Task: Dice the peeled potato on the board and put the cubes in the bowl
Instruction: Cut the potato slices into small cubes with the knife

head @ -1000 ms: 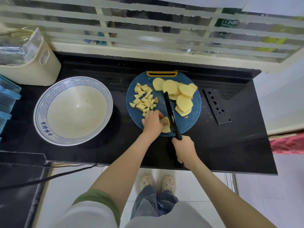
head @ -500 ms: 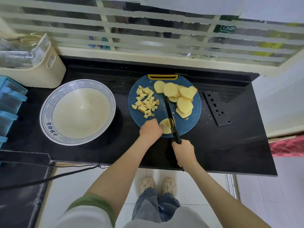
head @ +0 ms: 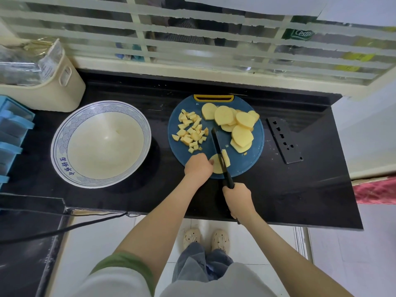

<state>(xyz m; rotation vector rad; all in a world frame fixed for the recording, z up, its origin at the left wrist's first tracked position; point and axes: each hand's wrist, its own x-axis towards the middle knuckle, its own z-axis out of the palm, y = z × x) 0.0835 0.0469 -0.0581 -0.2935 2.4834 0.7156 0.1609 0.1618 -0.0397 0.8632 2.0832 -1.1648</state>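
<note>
Fingers of the right hand (head: 239, 199) are wrapped round the black handle of a knife (head: 218, 146), just inside the near edge of the glossy black table (head: 300, 200), with the forearm reaching in from the lower right. The blade points away from the person and sits across a potato slice (head: 216, 168), with a cut strip (head: 226, 157) lying on its right. The left hand (head: 198, 166) is knuckles up beside the blade, its fingers curled and bunched together, their tips pinning that slice to the near part of the round blue board (head: 244, 166). Farther along the board, potato cubes (head: 191, 131) are heaped on its left half and uncut slices (head: 237, 125) overlap on its right. Left of the board stands a wide white bowl (head: 57, 144) with a blue patterned rim; right of it lies a black plate with holes (head: 284, 140). A cream bin (head: 53, 91) sits at the far left corner. Beyond the far edge is a window (head: 192, 39) with frosted stripes.
</note>
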